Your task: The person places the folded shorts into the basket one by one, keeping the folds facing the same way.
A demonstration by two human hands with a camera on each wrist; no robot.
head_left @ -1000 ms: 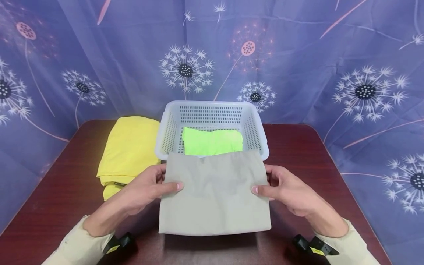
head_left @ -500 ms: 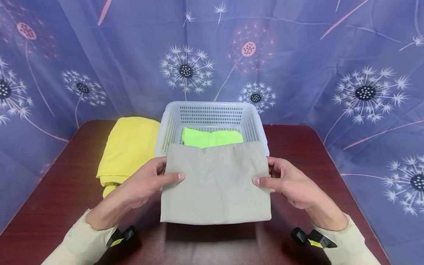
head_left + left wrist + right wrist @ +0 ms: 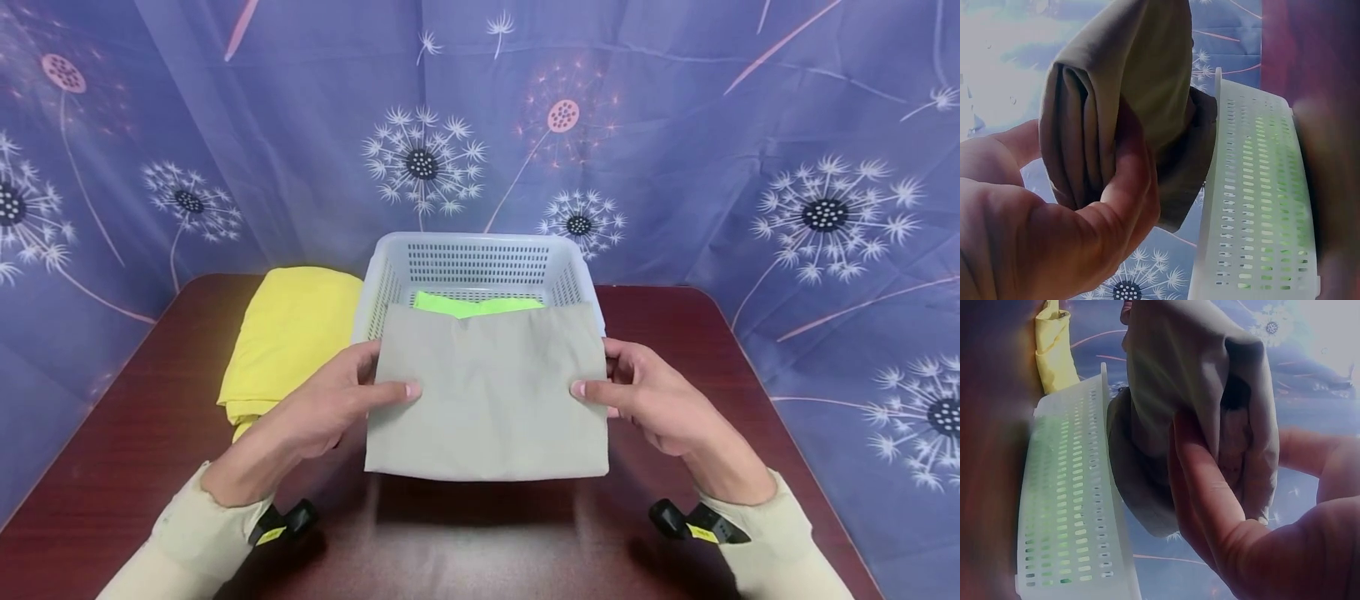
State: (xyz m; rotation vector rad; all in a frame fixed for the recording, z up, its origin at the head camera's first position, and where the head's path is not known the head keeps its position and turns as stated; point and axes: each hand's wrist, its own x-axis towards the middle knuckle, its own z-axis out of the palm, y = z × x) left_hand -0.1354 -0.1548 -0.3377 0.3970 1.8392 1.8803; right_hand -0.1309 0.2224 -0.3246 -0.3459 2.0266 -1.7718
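Both clamped: my left hand (image 3: 333, 402) and right hand (image 3: 654, 398) pinch folded rectangular grey cloth (image 3: 491, 396); white rectangular plastic basket (image 3: 480, 240) beyond them.

basket (image 3: 480, 260) on table (image 3: 697, 329) | front cloth (image 3: 487, 400) before it | inner cloth (image 3: 442, 304) inside it | cloth pile (image 3: 300, 337) left | curtain (image 3: 300, 142) behind

Left fingers (image 3: 1130, 169) grip folded grayish-brown cloth (image 3: 1154, 75), layered edge showing; perforated white basket (image 3: 1260, 200) near.
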